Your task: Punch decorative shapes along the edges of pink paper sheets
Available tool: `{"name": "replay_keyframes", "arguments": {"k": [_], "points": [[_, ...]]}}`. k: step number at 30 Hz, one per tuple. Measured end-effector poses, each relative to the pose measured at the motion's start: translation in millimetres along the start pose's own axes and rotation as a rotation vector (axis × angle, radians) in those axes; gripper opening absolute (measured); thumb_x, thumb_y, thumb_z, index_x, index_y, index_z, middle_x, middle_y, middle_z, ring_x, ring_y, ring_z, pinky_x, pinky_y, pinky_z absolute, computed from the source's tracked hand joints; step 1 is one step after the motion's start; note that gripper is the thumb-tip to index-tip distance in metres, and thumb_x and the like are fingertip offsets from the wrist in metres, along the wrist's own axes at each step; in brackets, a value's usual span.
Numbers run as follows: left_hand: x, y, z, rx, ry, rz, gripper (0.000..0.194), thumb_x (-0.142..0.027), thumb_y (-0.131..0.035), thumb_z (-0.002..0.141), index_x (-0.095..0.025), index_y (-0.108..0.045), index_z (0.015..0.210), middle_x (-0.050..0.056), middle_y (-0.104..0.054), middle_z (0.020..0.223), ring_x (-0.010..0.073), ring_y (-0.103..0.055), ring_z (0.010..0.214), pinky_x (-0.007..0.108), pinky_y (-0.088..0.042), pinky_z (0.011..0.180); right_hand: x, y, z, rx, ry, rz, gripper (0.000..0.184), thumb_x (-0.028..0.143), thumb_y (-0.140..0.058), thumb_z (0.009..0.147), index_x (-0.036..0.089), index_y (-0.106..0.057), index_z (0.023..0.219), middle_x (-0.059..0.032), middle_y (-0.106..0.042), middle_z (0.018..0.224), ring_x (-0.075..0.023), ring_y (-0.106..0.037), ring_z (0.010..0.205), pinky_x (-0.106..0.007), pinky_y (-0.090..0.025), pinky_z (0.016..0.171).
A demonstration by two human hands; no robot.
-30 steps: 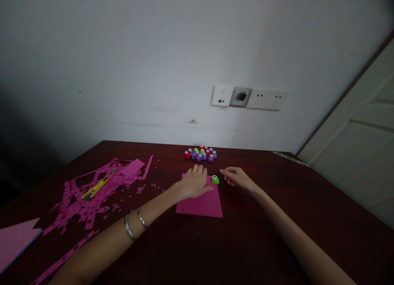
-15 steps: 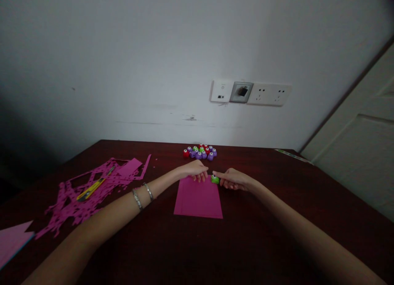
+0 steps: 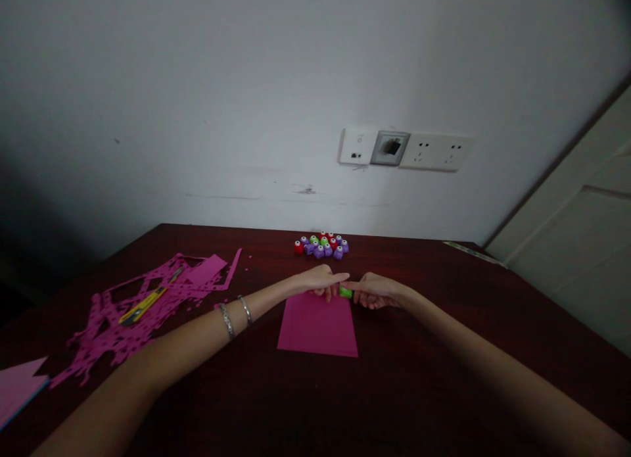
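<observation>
A square pink sheet of paper (image 3: 318, 329) lies flat on the dark table, its upper right corner at a small green paper punch (image 3: 346, 292). My left hand (image 3: 321, 281) is closed over the sheet's top edge, thumb stretched to the top of the punch and fingers curled beside it. From the other side, my right hand (image 3: 375, 291) lays its index finger over the punch, with the remaining fingers curled by its right side. Thumb and finger cover much of the punch's top.
Behind my hands stands a cluster of red, green and purple paper punches (image 3: 320, 246). To the left, a yellow utility knife (image 3: 148, 306) rests on punched pink paper scraps (image 3: 116, 335). Light pink sheets (image 3: 20, 388) lie at the far left. The wall (image 3: 246, 115) borders the table's back.
My left hand has lifted off the sheet's middle and shifted to the punch. My right hand has moved left, its index finger now on top of the punch.
</observation>
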State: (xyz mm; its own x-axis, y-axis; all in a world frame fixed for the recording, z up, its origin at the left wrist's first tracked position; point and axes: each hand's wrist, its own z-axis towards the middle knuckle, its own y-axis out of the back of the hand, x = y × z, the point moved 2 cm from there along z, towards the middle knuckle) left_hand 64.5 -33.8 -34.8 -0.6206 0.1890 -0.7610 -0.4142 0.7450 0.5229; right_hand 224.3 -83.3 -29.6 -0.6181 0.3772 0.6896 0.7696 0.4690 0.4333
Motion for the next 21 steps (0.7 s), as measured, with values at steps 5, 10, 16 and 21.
{"name": "replay_keyframes", "arguments": {"k": [5, 10, 16, 21], "points": [[1, 5.5, 0, 0.118, -0.003, -0.002, 0.072, -0.076, -0.041, 0.067, -0.009, -0.065, 0.073, 0.006, -0.059, 0.055, 0.0058, -0.03, 0.037, 0.025, -0.02, 0.041, 2, 2, 2, 0.081, -0.05, -0.016, 0.054, 0.065, -0.051, 0.071, 0.012, -0.061, 0.065, -0.0031, -0.059, 0.054, -0.0052, -0.05, 0.041, -0.015, -0.039, 0.039], [3, 13.1, 3, 0.205, 0.034, 0.005, 0.068, -0.076, -0.047, 0.063, -0.012, -0.067, 0.078, 0.005, -0.057, 0.059, 0.0068, -0.032, 0.042, 0.025, -0.022, 0.044, 10, 6, 5, 0.138, -0.075, -0.051, 0.043, 0.053, -0.056, 0.074, 0.011, -0.064, 0.069, -0.004, -0.062, 0.058, -0.0065, -0.055, 0.045, -0.015, -0.042, 0.04], [3, 19.3, 10, 0.287, 0.062, 0.01, 0.057, -0.069, -0.057, 0.061, -0.015, -0.068, 0.072, 0.0, -0.047, 0.056, 0.0059, -0.029, 0.043, 0.024, -0.022, 0.044, 19, 8, 5, 0.192, -0.103, -0.076, 0.033, 0.041, -0.058, 0.074, 0.009, -0.065, 0.067, -0.0045, -0.062, 0.057, -0.0078, -0.057, 0.048, -0.015, -0.045, 0.044], [-2, 17.3, 9, 0.447, 0.1, 0.008, 0.054, -0.07, -0.053, 0.064, -0.018, -0.067, 0.064, -0.003, -0.032, 0.046, 0.0058, -0.02, 0.038, 0.023, -0.015, 0.04, 21, 8, 6, 0.212, -0.096, -0.067, 0.037, 0.043, -0.058, 0.075, 0.01, -0.064, 0.062, -0.0067, -0.063, 0.056, -0.0094, -0.059, 0.049, -0.016, -0.048, 0.046]]}}
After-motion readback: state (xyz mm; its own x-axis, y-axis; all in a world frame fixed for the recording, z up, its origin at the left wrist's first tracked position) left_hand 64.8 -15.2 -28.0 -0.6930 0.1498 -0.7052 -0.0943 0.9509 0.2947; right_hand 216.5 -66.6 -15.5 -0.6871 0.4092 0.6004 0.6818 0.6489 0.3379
